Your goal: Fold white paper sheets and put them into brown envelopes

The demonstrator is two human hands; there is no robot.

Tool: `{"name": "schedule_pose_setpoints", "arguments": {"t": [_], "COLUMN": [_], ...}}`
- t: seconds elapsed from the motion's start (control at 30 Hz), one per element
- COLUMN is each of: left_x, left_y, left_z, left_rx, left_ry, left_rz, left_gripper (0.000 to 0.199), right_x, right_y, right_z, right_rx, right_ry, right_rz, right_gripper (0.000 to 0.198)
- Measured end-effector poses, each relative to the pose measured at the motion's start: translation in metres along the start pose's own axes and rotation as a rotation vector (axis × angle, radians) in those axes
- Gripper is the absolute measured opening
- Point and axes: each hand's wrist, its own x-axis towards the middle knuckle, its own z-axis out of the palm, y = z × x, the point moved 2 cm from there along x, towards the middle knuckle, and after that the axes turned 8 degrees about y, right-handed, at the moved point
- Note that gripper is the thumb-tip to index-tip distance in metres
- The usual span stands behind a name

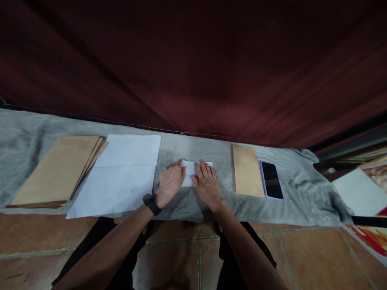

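Note:
In the head view, a small folded sheet of white paper [189, 169] lies on the grey cloth between my hands. My left hand [171, 181], with a dark watch on the wrist, has its fingers curled at the paper's left end and appears to grip that edge. Flat across the right part of the sheet rests my right hand [207, 183], fingers stretched out and pressing down. Left of my hands is a stack of large white sheets [127, 181] with a crease across the middle. Part of the folded paper is hidden under my right hand.
Large brown envelopes [57, 169] are piled at the far left, partly beside the white sheets. To the right lie smaller brown envelopes [248, 171] and a phone [272, 180] in a light purple case. A dark red curtain [193, 80] hangs behind the cloth-covered surface [308, 193].

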Motion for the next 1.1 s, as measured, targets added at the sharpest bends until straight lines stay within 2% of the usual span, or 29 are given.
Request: {"name": "schedule_pose_setpoints", "arguments": {"t": [0.2, 0.37, 0.47, 0.57, 0.67, 0.8, 1.1], "left_x": [-0.004, -0.010, -0.019, -0.028, -0.031, -0.030, -0.032], "left_y": [-0.002, 0.010, 0.025, 0.038, 0.039, 0.031, 0.013], "left_z": [-0.002, -0.002, 0.013, 0.033, 0.047, 0.053, 0.053], "left_rx": [0.036, -0.008, -0.193, -0.328, -0.343, -0.297, -0.170], "left_ry": [0.058, 0.250, 0.317, 0.289, 0.254, 0.260, 0.317], "left_rz": [0.041, 0.162, 0.313, 0.438, 0.417, 0.382, 0.385], "left_gripper": [0.040, 0.027, 0.040, 0.062, 0.071, 0.074, 0.079], "right_x": [0.000, 0.002, 0.000, -0.004, -0.007, -0.006, -0.005], "right_y": [-0.001, 0.000, 0.002, 0.003, 0.005, 0.006, 0.028], "right_z": [0.000, 0.001, 0.003, 0.006, 0.007, 0.007, 0.001], "right_rx": [-0.009, -0.027, -0.052, -0.087, -0.111, -0.115, -0.128], "right_ry": [-0.007, -0.013, -0.021, -0.031, -0.029, -0.016, 0.055], "right_rz": [-0.003, -0.014, -0.045, -0.085, -0.107, -0.127, 0.028], "right_gripper": [0.059, 0.059, 0.058, 0.062, 0.064, 0.062, 0.058]}}
